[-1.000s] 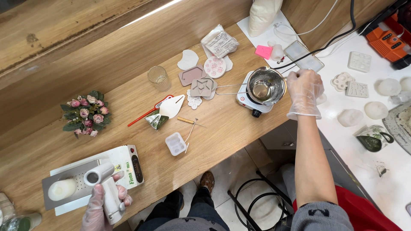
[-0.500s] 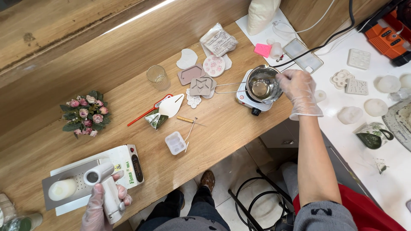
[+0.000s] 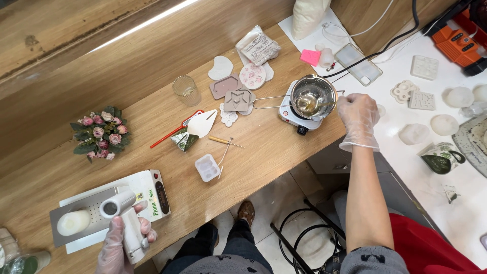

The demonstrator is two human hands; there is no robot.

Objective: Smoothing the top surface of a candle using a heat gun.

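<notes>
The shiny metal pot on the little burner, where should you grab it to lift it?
Probably by the wire handle, coming from the pot's left. The handle sticks out sideways from the metal pot, clear of the burner; the right hand is at the opposite rim.

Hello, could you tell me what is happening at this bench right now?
A person in thin clear gloves works at a long wooden bench. The left hand grips a white handheld blower, its nozzle close to a white candle lying on a grey metal tray. The right hand touches the far side of a steel melting pot, which sits on a small white hot plate. Flat moulds, a glass cup and a small rose bouquet lie between them.
</notes>
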